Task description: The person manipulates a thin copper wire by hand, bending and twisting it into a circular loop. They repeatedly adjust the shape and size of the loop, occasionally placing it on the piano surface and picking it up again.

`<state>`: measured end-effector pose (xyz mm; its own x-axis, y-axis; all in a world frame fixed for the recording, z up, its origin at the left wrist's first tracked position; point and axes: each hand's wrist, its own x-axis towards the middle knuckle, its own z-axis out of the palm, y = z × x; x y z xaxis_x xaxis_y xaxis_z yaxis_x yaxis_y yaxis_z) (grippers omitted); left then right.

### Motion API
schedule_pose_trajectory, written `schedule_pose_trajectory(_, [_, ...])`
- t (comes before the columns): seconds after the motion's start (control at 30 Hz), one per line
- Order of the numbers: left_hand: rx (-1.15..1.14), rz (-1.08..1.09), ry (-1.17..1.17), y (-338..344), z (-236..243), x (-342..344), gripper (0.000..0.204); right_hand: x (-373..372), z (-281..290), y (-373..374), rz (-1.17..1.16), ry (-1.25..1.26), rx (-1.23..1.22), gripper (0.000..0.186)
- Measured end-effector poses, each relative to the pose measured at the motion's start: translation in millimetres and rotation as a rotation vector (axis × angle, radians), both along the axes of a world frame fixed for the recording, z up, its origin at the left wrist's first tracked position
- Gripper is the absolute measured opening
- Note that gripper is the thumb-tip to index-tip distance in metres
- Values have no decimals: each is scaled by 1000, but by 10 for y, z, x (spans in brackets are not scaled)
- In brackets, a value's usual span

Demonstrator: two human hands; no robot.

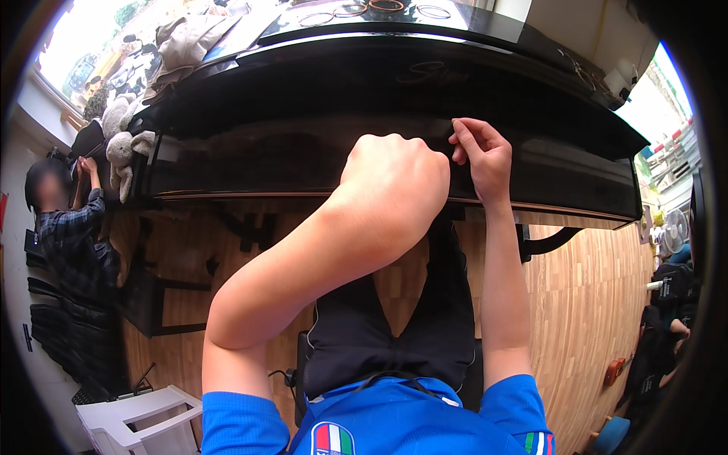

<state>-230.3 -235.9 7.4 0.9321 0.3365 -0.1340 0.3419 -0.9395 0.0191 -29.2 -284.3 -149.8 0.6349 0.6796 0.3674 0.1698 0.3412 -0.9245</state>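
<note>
My left hand (394, 178) is raised at the middle, in front of the black piano (288, 152) with its lid down, back toward the camera, knuckles bent and fingers curled out of sight; whatever it holds is hidden. My right hand (481, 155) is just to its right, thumb and forefinger pinched at the top; anything between the fingertips is too small to make out. Several thin rings (385, 7) lie on the piano's top.
Papers, grey cloth (182, 53) and grey plush toys (121, 152) are at upper left. Another person (72, 227) sits at left; part of another (667, 341) shows at right. A white stool (136, 425) stands lower left, a fan (675, 231) at right.
</note>
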Motion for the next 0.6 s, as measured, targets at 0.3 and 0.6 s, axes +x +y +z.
schedule_pose_trajectory(0.3, [-68,-44,-2,83,-104,-7,35,-12,16,-19,1,13,-4,16])
schedule_pose_trajectory(0.6, [-1560,-888,-567,-753,-402,-772,24,-47,48,12,2,42,0,14])
